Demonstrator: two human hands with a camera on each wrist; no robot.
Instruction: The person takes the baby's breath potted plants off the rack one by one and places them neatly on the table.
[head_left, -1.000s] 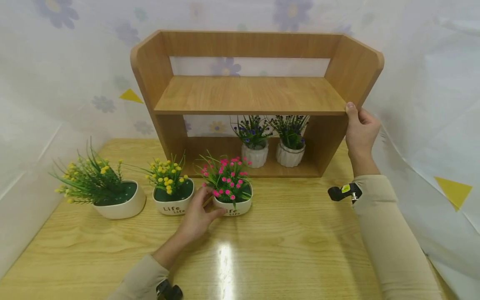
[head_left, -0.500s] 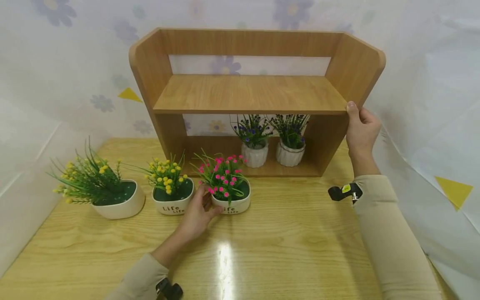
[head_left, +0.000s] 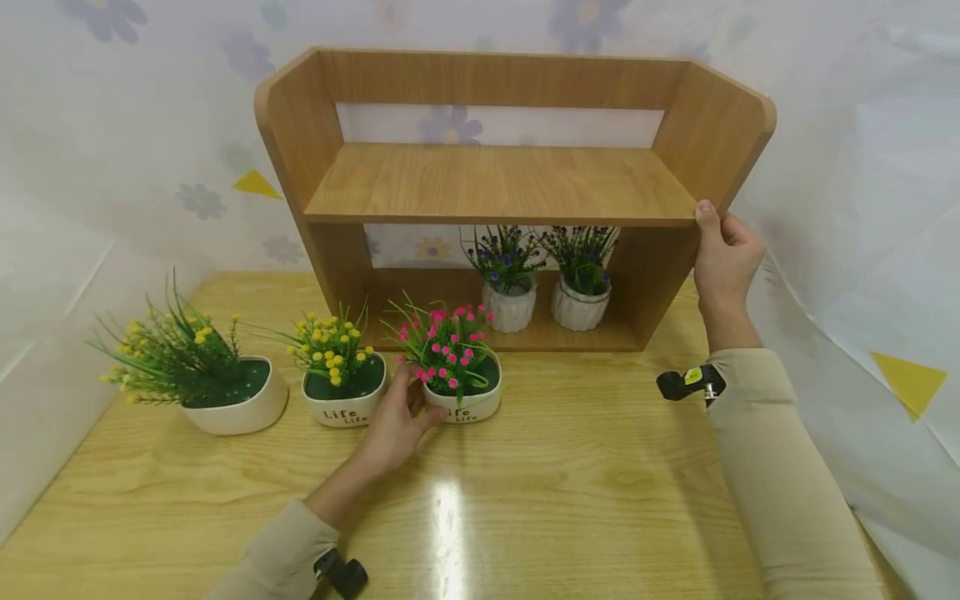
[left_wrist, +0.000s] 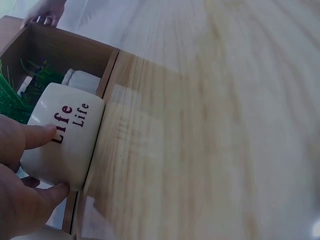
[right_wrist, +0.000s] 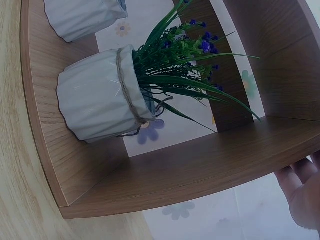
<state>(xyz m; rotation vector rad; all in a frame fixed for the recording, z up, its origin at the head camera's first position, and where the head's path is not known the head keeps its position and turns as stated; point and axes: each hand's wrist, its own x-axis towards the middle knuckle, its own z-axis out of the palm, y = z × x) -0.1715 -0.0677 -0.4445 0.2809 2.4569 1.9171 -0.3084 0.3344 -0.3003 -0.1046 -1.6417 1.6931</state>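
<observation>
Pot of pink flowers [head_left: 463, 379] has its left end in the curled left grip [head_left: 397, 423] — right grip [head_left: 725, 260] clasps shelf [head_left: 502, 185].

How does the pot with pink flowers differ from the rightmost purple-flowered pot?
The pink-flowered pot is in front of the shelf, held by the left hand; the purple-flowered pot stands inside it, untouched. The pink-flowered pot is smooth, with "Life" lettering; the purple-flowered pot is ribbed, with cord around it. Both are whitish and hold green leaves.
</observation>
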